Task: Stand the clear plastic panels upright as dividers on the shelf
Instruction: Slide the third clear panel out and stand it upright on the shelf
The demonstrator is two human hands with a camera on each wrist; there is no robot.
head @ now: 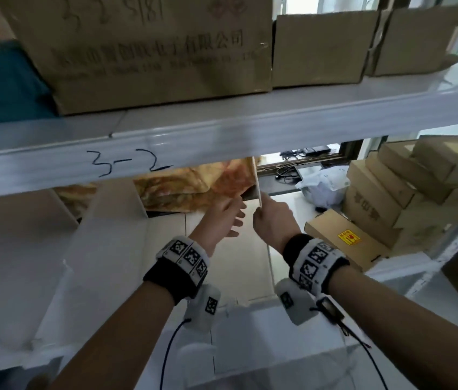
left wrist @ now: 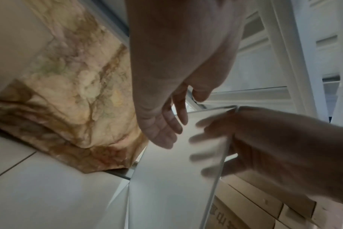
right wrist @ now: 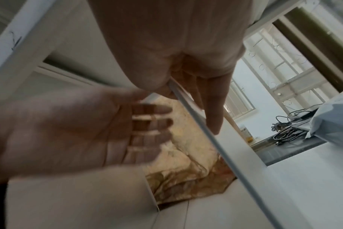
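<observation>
The right hand [head: 274,220] pinches the thin white board [head: 257,184] (standing on edge). The left hand [head: 226,218] is spread, holding nothing. Seems half done: held, not yet put away.

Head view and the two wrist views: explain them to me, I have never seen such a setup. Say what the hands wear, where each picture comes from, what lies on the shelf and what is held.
No machine here: a person works with bare hands. Each wrist wears a patterned band with a small camera. The wide picture comes from a head camera; the other two look along each hand. The right hand grips a thin white panel by its edge. The left hand is open beside it; contact is unclear. On the shelf stand a marbled slab, cardboard boxes and a plastic bag.
</observation>
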